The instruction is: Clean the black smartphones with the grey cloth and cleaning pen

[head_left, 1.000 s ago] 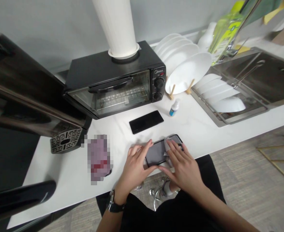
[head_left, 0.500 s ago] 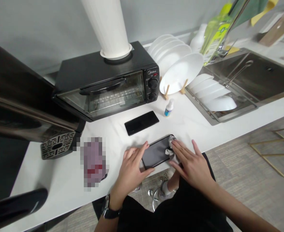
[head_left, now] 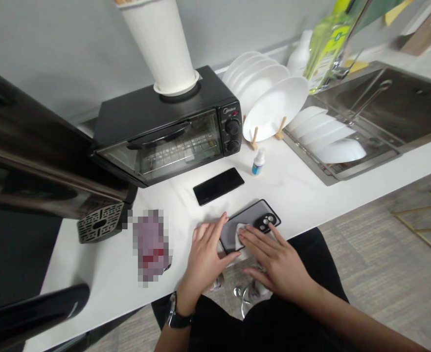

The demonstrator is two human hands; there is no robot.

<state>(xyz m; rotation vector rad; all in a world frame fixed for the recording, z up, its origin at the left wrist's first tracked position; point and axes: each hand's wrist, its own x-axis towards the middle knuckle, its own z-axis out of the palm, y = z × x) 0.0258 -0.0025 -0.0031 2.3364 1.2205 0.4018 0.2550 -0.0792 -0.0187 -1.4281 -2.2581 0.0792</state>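
Note:
A phone case (head_left: 249,216) with a black rim, grey back and camera cutouts lies at the counter's front edge. My left hand (head_left: 205,256) grips its left end between thumb and fingers. Under the fingertips of my right hand (head_left: 276,264), a crumpled white tissue (head_left: 239,238) is pressed against the middle of the case; those fingers lie nearly flat. Just behind the case rests a black phone (head_left: 218,186), screen up. A small white spray bottle (head_left: 258,164) with a blue label stands to the right of that phone.
A black toaster oven (head_left: 164,127) stands at the back, with a white pot (head_left: 164,49) on top. White plates (head_left: 274,110) stand in a rack beside the sink (head_left: 428,105). A dark appliance with a drip tray (head_left: 101,222) and a pixelated purple item (head_left: 151,239) are left.
My right hand has moved the tissue left, from the camera end of the case to its middle, uncovering the camera cutouts. My left hand keeps its hold. The view has shifted slightly.

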